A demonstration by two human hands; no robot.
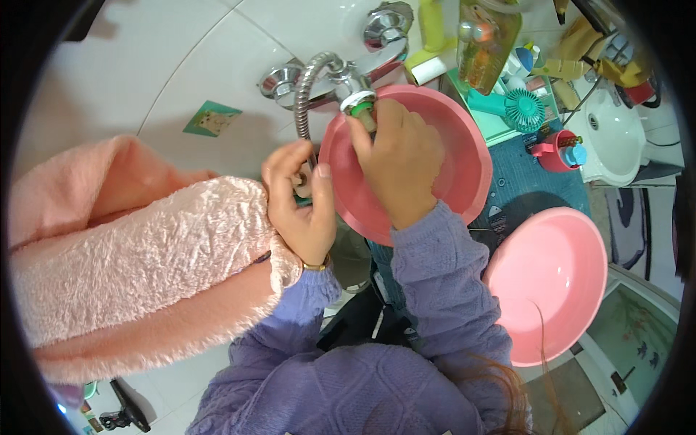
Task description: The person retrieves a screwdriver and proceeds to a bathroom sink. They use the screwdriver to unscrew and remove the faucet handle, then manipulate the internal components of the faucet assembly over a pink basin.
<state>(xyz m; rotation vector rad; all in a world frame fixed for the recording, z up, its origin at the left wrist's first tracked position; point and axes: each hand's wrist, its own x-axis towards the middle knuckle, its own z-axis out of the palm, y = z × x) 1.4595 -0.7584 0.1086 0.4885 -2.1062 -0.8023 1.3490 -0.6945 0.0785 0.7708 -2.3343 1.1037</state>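
Note:
A chrome wall faucet [357,81] has a white collar and a green-ringed fitting [361,110] at its lower outlet. My right hand [402,159] is closed around that fitting, its thumb along the near side. Beneath the hand sits a deep pink basin [464,174]. My left hand [301,206] is curled beside the basin's left rim, closed on a small whitish and green piece [301,187] mostly hidden by the fingers. A flexible metal shower hose [303,101] loops from the faucet down behind the left fingers.
A pink plush cloth [145,261] spreads at left up to my left wrist. Another, lighter pink basin [554,283] leans at right. Beyond it stand a pink cup [557,151], a turquoise round brush [523,109] and a white washbasin [612,130]. A hair dryer [129,406] lies lower left.

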